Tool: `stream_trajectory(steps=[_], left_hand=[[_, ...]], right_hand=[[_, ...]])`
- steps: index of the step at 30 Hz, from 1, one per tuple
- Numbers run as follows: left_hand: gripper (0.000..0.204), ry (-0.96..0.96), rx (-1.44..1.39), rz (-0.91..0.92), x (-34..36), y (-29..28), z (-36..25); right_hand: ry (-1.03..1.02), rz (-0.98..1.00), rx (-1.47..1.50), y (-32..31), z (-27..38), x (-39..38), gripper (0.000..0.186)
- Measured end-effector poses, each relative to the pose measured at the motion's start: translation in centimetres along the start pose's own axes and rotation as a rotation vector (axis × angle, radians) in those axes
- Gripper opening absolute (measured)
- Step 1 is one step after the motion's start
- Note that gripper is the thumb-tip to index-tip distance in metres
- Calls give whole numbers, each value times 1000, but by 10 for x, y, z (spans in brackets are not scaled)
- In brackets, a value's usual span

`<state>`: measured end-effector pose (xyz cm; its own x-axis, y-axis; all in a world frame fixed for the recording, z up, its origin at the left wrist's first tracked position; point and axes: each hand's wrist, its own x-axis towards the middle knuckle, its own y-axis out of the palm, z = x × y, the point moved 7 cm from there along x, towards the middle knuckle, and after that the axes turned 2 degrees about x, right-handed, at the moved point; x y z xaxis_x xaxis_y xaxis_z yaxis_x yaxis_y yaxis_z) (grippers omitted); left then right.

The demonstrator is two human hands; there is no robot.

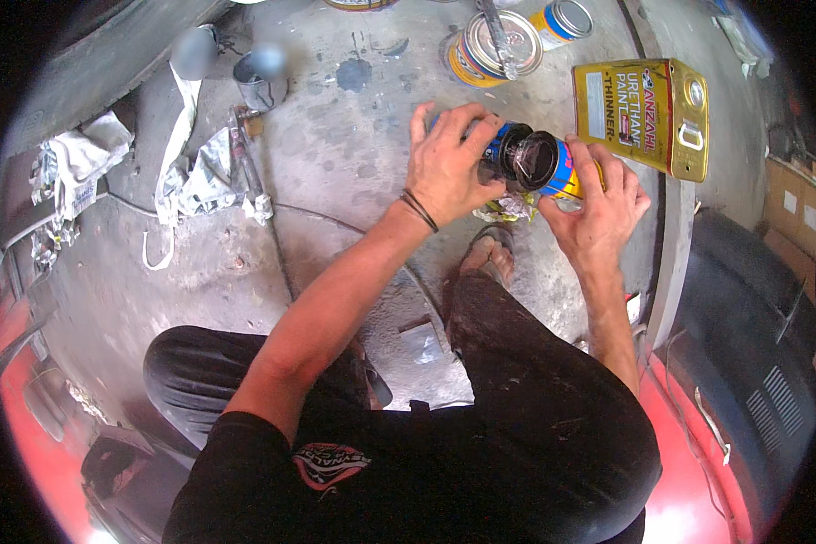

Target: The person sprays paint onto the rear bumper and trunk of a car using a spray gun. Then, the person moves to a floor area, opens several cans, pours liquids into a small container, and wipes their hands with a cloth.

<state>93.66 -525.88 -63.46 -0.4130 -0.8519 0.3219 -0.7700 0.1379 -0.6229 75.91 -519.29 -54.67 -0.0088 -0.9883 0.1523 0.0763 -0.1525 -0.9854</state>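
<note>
Crumpled paper (89, 156): it lay near the left edge, well apart from your hands.
Grey cup (256, 94): it stood on the stained floor (344, 136), beyond a long white strip (179, 140).
Left hand (451, 163): you had it clamped on the dark can, fingers over the far side, thumb on the near side.
Dark can (492, 158): it was tilted in the air between your hands, its mouth close to the other can's; you could not tell whether they touched.
Lidded can (506, 43): it stood beyond your hands, a stick (496, 34) across its lid.
Blue-and-yellow can (564, 172): it was tilted, its dark mouth facing left.
Right hand (600, 210): you had it clamped around that can.
Golden tin (639, 116): it stood just beyond your right hand.
</note>
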Motion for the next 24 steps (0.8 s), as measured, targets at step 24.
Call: stream_trajectory(steps=[24], left_hand=[[81, -111, -28, -82, -10, -40, 24]], right_hand=[[-31, -54, 293, 2, 24, 19, 83]])
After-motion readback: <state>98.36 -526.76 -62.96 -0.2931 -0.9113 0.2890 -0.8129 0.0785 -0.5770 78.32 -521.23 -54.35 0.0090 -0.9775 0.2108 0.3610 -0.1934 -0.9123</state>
